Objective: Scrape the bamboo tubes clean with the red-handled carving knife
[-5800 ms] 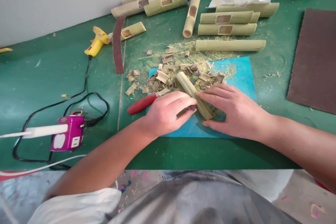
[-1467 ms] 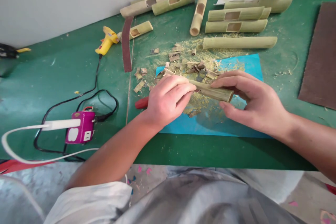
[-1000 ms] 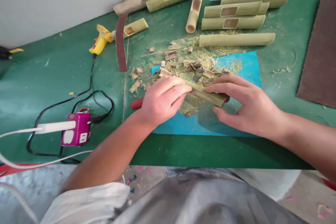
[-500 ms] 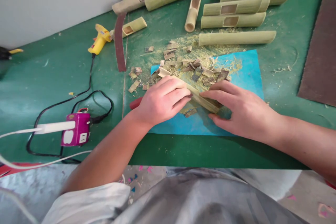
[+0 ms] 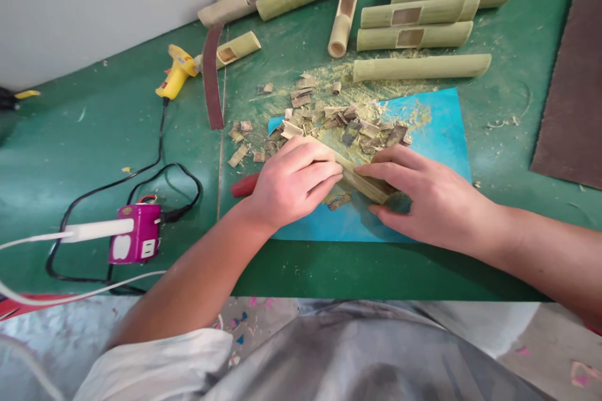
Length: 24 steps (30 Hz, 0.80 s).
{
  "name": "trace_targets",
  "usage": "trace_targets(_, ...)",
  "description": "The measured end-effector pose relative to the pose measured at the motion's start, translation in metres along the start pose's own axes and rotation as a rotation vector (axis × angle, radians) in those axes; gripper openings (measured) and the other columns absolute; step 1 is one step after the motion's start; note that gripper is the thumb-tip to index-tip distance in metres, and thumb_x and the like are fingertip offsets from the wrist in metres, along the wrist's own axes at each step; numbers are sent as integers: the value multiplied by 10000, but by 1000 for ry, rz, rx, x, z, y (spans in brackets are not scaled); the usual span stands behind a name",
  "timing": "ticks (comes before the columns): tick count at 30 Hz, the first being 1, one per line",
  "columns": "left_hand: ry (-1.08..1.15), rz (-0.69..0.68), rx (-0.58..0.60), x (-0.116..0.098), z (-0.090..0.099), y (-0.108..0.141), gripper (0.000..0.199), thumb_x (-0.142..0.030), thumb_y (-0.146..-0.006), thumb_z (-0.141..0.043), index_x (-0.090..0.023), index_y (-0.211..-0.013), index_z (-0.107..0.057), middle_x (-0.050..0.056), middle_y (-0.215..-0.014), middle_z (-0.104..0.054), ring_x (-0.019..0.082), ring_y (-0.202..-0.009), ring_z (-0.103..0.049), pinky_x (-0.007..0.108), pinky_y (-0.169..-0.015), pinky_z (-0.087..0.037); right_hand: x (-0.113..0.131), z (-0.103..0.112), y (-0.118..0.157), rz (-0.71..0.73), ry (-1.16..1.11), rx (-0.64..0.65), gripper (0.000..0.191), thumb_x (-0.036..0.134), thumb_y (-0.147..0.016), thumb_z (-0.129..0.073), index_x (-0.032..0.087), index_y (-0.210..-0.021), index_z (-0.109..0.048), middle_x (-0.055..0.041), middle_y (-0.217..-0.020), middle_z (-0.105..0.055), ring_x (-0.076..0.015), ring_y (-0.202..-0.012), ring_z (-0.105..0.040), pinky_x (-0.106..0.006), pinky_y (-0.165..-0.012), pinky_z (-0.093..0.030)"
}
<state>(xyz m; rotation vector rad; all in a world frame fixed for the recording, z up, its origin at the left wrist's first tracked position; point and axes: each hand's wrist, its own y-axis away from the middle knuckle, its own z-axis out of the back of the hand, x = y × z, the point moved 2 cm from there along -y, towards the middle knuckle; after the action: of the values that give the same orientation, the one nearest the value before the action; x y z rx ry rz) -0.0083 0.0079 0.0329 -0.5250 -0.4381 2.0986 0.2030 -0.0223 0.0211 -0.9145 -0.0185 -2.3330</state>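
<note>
A pale bamboo piece (image 5: 361,179) lies slantwise in front of me, over a blue sheet (image 5: 446,138). My left hand (image 5: 300,177) is closed over its upper left part, fingers curled round it, hiding that stretch. At the lower right end, my right hand (image 5: 430,194) grips it between the fingers and the thumb. A dark green patch (image 5: 399,202) shows by that thumb; I cannot make out what it is. Bamboo chips (image 5: 352,131) and sawdust lie heaped just beyond both hands. A red handle (image 5: 244,185) pokes out from under my left wrist.
Several bamboo tubes with cut windows (image 5: 414,36) lie at the back. To the left are a yellow glue gun (image 5: 177,72), a brown abrasive strip (image 5: 214,84) and a purple power adapter (image 5: 135,233) with cables. A brown sheet (image 5: 571,88) lies at the right.
The whole view has shifted very slightly. Both hands keep nearly the same hold on the bamboo piece, and the dark green patch by my right thumb shows more clearly.
</note>
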Motion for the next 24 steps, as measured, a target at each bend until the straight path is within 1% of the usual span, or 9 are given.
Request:
trace_targets(7,33,8,-7,-5,-2,1,44,-176,-892,-637,-196,-894,-676,25,-887,-680,155,-854,-614,329,-811,-497,0,-1,1,-2,-11,2,410,222,-820,-600,197,-1228,-630,-106,-1127,-621,-217,-964,-641,-352,-821,-559)
trace_targets(13,-2,35,-35,-5,-1,1,60,-165,-894,-631,-196,-862,-672,19,-859,-671,150,-823,-605,329,-791,-489,0,-2,1,-3,-14,6,412,225,-818,-607,201,-1229,-633,-103,-1107,-624,-219,-951,-642,-357,-820,-557)
trace_targets(18,-1,29,-3,-9,-2,0,50,-176,-897,-629,-189,-872,-671,28,-874,-673,154,-837,-597,329,-795,-488,1,-1,1,11,-1,-3,401,234,-827,-602,167,-1221,-636,-119,-1106,-627,-221,-946,-646,-349,-801,-562)
trace_targets(24,-6,70,-20,-7,-3,-1,101,-180,-912,-602,-193,-832,-664,21,-853,-659,155,-834,-593,338,-799,-477,1,-2,1,7,-10,1,415,229,-823,-610,171,-1234,-630,-114,-1118,-627,-215,-945,-647,-350,-819,-561)
